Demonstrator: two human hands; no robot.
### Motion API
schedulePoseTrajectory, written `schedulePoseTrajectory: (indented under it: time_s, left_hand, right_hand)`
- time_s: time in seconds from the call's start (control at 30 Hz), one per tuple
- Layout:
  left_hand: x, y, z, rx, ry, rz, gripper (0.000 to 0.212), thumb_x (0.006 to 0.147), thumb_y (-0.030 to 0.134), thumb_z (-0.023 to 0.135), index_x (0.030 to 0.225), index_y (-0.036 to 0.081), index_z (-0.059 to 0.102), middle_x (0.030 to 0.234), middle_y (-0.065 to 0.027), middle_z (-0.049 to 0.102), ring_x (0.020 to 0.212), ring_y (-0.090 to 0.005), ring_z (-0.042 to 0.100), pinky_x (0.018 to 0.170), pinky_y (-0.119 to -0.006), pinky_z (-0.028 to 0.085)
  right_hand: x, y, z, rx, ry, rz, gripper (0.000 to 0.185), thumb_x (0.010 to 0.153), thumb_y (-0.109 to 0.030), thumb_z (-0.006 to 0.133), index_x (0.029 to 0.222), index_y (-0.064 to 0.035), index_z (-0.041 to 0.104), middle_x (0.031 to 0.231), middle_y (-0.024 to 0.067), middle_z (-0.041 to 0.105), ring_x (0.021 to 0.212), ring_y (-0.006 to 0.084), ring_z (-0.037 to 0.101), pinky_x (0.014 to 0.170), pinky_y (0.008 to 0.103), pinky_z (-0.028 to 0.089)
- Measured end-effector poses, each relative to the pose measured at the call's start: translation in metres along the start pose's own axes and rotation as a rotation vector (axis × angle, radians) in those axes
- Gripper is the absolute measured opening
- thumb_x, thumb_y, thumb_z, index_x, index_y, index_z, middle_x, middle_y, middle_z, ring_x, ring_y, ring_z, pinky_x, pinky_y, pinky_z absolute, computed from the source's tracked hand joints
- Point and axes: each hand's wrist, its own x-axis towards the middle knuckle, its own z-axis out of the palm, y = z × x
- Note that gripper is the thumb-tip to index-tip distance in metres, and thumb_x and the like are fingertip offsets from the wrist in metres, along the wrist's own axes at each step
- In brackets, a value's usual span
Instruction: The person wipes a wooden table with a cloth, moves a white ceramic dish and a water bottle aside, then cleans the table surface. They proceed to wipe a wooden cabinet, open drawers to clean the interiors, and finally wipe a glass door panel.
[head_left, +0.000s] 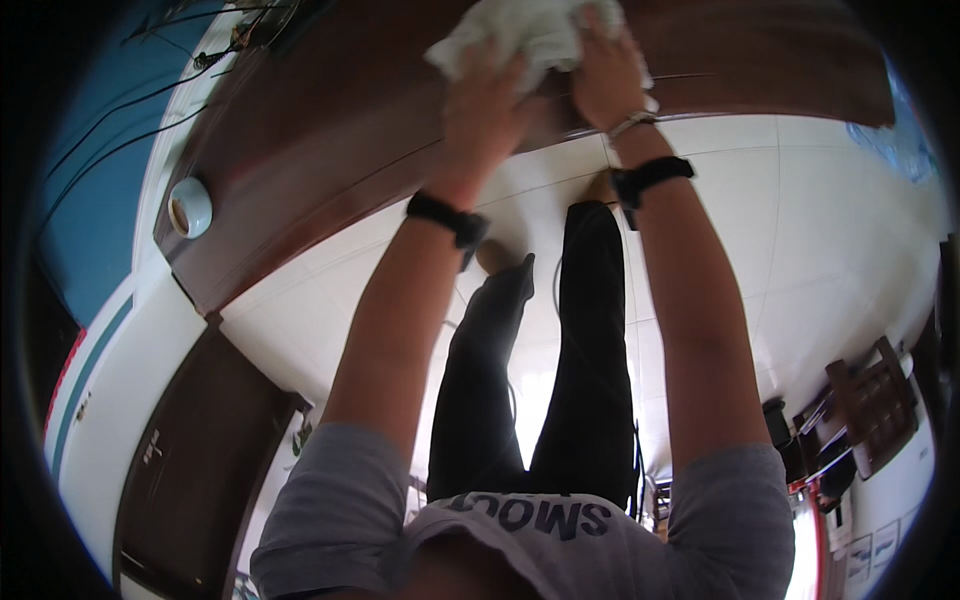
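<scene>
A crumpled white cloth (532, 34) lies on the dark brown wooden furniture top (352, 97), at the upper edge of the view. My left hand (487, 112) holds the cloth's near left part against the wood, its fingers stretched out and blurred. Over the right part of the cloth, my right hand (607, 79) presses down with its fingertips on the fabric. Some cloth shows past the outer side of that hand. Both wrists carry black straps, and a thin bracelet circles the right one.
A pale round cup or bowl (190, 208) stands near the furniture's left end. Dark cables (127, 112) hang by the blue wall. White floor tiles (705, 225) lie below, around my legs. Clear plastic (892, 146) is at far right, and a brown wooden chair (874, 409) stands lower right.
</scene>
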Motion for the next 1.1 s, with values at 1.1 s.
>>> schedulePoseTrajectory:
  time_s: [1.1]
  left_hand:
    - [-0.101,0.084,0.13,0.212,0.378,0.238,0.033,0.07,-0.011,0.048,0.095,0.006,0.061,0.116,-0.0151,0.056,0.112,-0.0361,0.05,0.093,-0.043,0.04]
  right_hand:
    - [-0.21,0.103,0.054,0.638,0.162,-0.275,0.037,0.073,-0.003,0.058,0.11,-0.0055,0.058,0.134,0.0084,0.045,0.107,0.033,0.055,0.095,0.0388,0.047]
